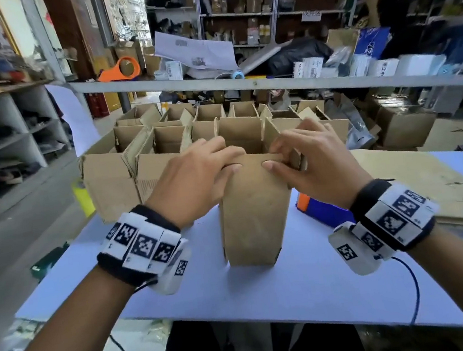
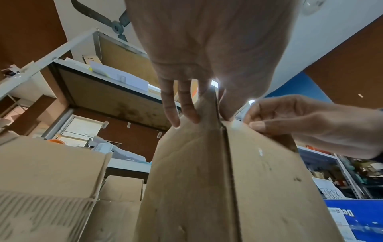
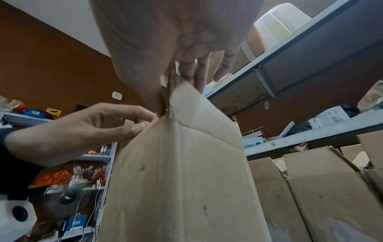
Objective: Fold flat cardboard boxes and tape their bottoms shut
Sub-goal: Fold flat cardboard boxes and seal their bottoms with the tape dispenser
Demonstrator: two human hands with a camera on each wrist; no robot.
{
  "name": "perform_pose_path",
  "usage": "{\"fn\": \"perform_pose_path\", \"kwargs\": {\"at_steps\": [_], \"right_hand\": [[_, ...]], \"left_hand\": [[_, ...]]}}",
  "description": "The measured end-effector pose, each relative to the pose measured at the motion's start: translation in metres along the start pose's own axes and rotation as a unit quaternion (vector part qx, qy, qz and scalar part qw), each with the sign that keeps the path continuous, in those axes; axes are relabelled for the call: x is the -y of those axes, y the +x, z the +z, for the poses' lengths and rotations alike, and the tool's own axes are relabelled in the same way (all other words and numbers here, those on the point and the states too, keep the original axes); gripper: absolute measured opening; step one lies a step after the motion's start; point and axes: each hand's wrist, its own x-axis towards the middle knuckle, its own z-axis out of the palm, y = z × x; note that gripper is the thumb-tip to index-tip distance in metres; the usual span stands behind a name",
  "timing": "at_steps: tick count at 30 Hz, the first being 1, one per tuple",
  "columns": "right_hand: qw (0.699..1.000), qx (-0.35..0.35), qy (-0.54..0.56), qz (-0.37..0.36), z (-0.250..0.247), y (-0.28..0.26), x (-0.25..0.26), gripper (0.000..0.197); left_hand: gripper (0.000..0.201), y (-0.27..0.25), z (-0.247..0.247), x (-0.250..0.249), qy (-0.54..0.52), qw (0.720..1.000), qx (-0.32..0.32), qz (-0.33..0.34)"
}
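A brown cardboard box (image 1: 255,216) stands upright on the pale blue table (image 1: 267,295), in front of me at the centre. My left hand (image 1: 231,161) pinches its top edge from the left, thumb on the near face and fingers over the far side. My right hand (image 1: 273,157) pinches the same edge from the right. In the left wrist view the left hand's fingers (image 2: 186,108) lie along a top flap of the box (image 2: 207,180). In the right wrist view the right hand's fingers (image 3: 199,77) reach behind a flap of the box (image 3: 176,180).
Several open folded boxes (image 1: 168,142) stand in rows behind it. A stack of flat cardboard (image 1: 427,182) lies at the right. A blue and orange tape dispenser (image 1: 321,211) sits just right of the box. A yellow tape roll (image 1: 82,196) hangs at the table's left edge.
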Motion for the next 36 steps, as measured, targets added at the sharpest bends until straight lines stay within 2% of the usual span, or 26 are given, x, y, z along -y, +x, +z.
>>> {"fn": "perform_pose_path", "kwargs": {"at_steps": [2,4,6,9,12,14,17,19,20,21,23,24,25,26,28,29,33,36], "right_hand": [[1.0,0.004,-0.018,0.014,0.008,0.003,0.002,0.02],[0.999,0.028,-0.02,0.037,0.017,0.003,0.0,0.021],[0.996,0.046,0.03,0.077,0.022,0.002,-0.002,0.026],[0.988,0.057,0.107,0.099,0.022,0.0,-0.002,0.036],[0.986,0.043,0.118,0.107,0.017,0.003,0.005,0.03],[0.982,0.036,0.138,0.123,0.01,0.007,0.009,0.037],[0.974,-0.006,0.192,0.12,0.0,0.015,-0.001,0.049],[0.965,-0.062,0.187,0.171,0.0,0.022,-0.021,0.04],[0.957,-0.071,0.176,0.217,0.002,0.026,-0.033,0.036],[0.945,-0.05,0.182,0.269,0.005,0.029,-0.045,0.044],[0.898,0.034,0.269,0.346,0.012,0.037,-0.062,0.065],[0.871,0.065,0.322,0.365,0.015,0.04,-0.066,0.069],[0.85,0.078,0.364,0.372,0.017,0.041,-0.07,0.066],[0.842,0.073,0.387,0.367,0.019,0.041,-0.074,0.057],[0.857,0.054,0.385,0.338,0.023,0.038,-0.077,0.035],[0.866,0.054,0.379,0.322,0.024,0.035,-0.077,0.032],[0.883,0.055,0.379,0.272,0.026,0.022,-0.076,0.055],[0.888,0.054,0.38,0.253,0.024,0.014,-0.081,0.036]], "left_hand": [[0.03,0.005,0.004,-0.002,0.021,0.999,0.011,-0.023],[0.021,0.005,0.009,-0.004,0.043,0.998,0.027,-0.041],[0.015,0.003,0.014,-0.007,0.046,0.997,0.027,-0.047],[0.041,-0.004,0.017,-0.015,0.026,0.997,0.033,-0.07],[0.067,-0.014,0.017,-0.026,0.011,0.993,0.051,-0.102],[0.079,-0.021,0.021,-0.031,0.0,0.992,0.052,-0.118],[0.084,-0.024,0.03,-0.035,-0.023,0.986,0.011,-0.163],[0.08,-0.023,0.035,-0.037,-0.036,0.984,-0.008,-0.172],[0.077,-0.022,0.038,-0.037,-0.042,0.984,-0.016,-0.171],[0.074,-0.021,0.039,-0.037,-0.049,0.984,-0.024,-0.17],[0.068,-0.02,0.043,-0.036,-0.064,0.984,-0.034,-0.162],[0.066,-0.02,0.044,-0.034,-0.069,0.985,-0.031,-0.155],[0.065,-0.021,0.046,-0.033,-0.076,0.986,-0.02,-0.148],[0.066,-0.022,0.048,-0.033,-0.085,0.986,-0.006,-0.141],[0.07,-0.024,0.051,-0.031,-0.117,0.983,0.022,-0.137],[0.07,-0.023,0.051,-0.03,-0.138,0.979,0.03,-0.144],[0.059,-0.017,0.054,-0.016,-0.218,0.962,0.019,-0.162],[0.05,-0.013,0.061,-0.003,-0.249,0.958,0.005,-0.139]]}}
